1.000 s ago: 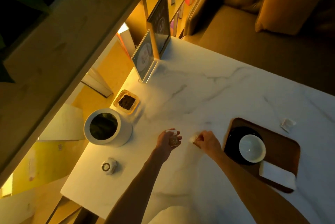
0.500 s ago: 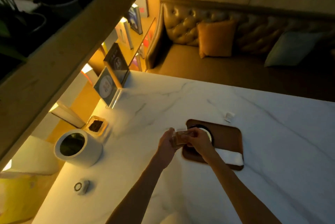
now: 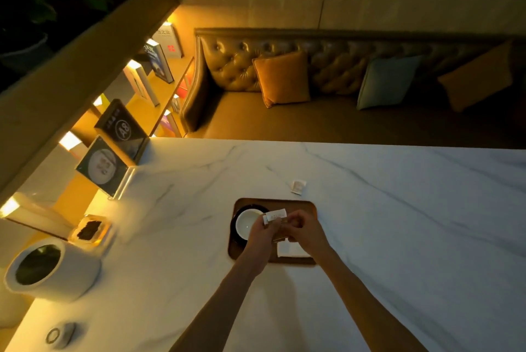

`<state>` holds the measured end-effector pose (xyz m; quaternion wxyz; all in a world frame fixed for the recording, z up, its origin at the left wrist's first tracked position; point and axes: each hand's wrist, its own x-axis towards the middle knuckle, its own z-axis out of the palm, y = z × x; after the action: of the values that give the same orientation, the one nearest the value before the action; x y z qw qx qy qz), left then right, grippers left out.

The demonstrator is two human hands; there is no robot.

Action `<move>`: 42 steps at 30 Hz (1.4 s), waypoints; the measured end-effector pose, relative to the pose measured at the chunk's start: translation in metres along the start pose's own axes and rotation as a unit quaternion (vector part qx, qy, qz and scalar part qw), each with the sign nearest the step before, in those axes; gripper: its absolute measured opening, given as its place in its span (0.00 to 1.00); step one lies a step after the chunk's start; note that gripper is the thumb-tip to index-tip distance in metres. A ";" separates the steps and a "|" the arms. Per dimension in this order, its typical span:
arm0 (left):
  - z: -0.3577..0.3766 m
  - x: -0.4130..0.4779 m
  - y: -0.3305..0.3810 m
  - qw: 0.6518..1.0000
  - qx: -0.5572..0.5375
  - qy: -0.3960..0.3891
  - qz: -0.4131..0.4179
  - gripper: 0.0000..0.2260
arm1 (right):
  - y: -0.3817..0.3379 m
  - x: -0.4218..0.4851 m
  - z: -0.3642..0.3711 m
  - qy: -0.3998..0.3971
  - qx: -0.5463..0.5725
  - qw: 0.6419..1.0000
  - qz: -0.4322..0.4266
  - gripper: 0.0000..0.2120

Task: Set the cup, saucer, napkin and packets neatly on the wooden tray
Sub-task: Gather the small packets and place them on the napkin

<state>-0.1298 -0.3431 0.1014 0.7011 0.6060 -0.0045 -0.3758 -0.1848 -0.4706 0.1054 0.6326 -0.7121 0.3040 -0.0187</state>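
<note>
A dark wooden tray [image 3: 301, 205] lies on the white marble table [image 3: 398, 237]. On its left part a white cup [image 3: 248, 222] stands on a black saucer [image 3: 238, 233]. A white napkin [image 3: 289, 249] lies at the tray's front right, partly under my right hand. Both hands hover over the tray's middle. My left hand [image 3: 263, 233] and my right hand [image 3: 306, 230] together pinch small paper packets [image 3: 274, 216]. One more white packet [image 3: 298, 187] lies on the table just behind the tray.
At the left table edge stand a white cylindrical pot [image 3: 51, 269], a small dish with dark contents [image 3: 89, 230], a round white gadget [image 3: 58, 334] and upright acrylic signs [image 3: 104, 166]. A tufted sofa with cushions [image 3: 284, 78] runs behind the table.
My hands, which held packets apart at the table's left of the tray, came together and moved over the tray. The camera view swung right and up.
</note>
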 end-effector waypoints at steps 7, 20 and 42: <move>0.042 0.046 -0.015 0.997 0.019 0.050 -0.049 0.08 | 0.031 0.030 -0.034 0.039 -0.058 0.997 0.015 0.13; 0.034 0.203 -0.046 0.976 0.055 0.141 -0.158 0.06 | 0.055 0.213 -0.057 0.130 -0.275 0.944 0.129 0.12; 0.015 0.217 -0.040 0.967 -0.017 0.167 -0.191 0.05 | 0.087 0.271 -0.023 0.092 -0.258 0.941 0.200 0.20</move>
<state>-0.0012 -0.4706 -0.0261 0.6174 0.6375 0.2353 -0.3963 -0.0085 -0.6162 -0.0663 0.3872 -0.7703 0.4917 0.1221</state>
